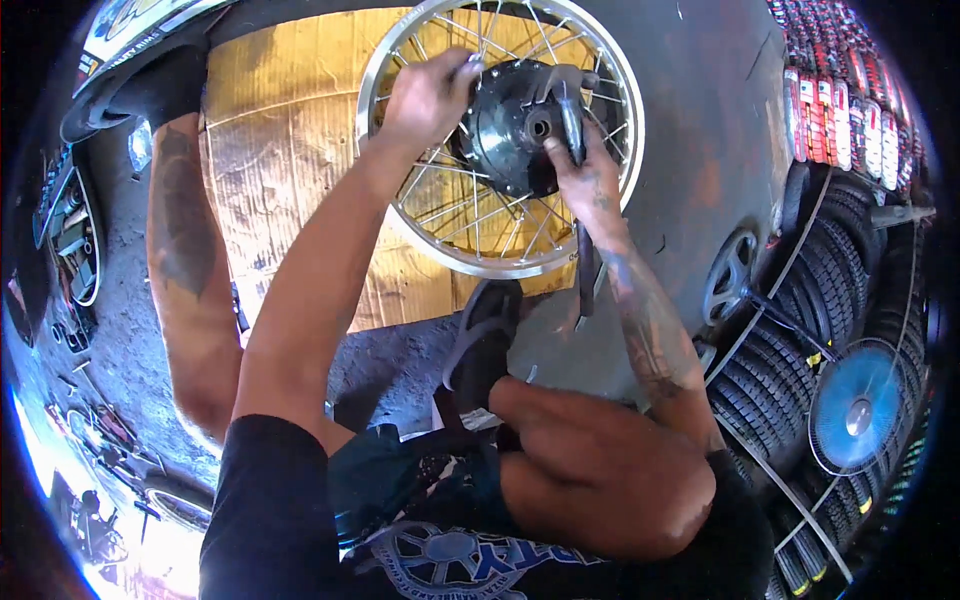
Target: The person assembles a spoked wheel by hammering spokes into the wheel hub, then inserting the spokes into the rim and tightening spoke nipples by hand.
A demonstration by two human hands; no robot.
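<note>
A silver spoked wheel rim (622,190) lies flat with a black hub (497,130) at its centre. My left hand (428,98) is closed over the spokes at the hub's left side. A small shiny bit shows at its fingertips, too small to name. In my right hand (588,178) is a hammer (572,125) with a dark handle. Its head rests over or just above the hub's upper right, and the handle's lower end sticks out below my wrist. My right thumb is beside the hub's central hole.
Flattened cardboard (290,150) lies under the wheel on the grey floor (690,130). Stacked tires (765,380) and a blue fan (855,405) stand at the right, beside packaged goods (825,115). Tools fill a tray (97,262) at the left. My feet flank the cardboard.
</note>
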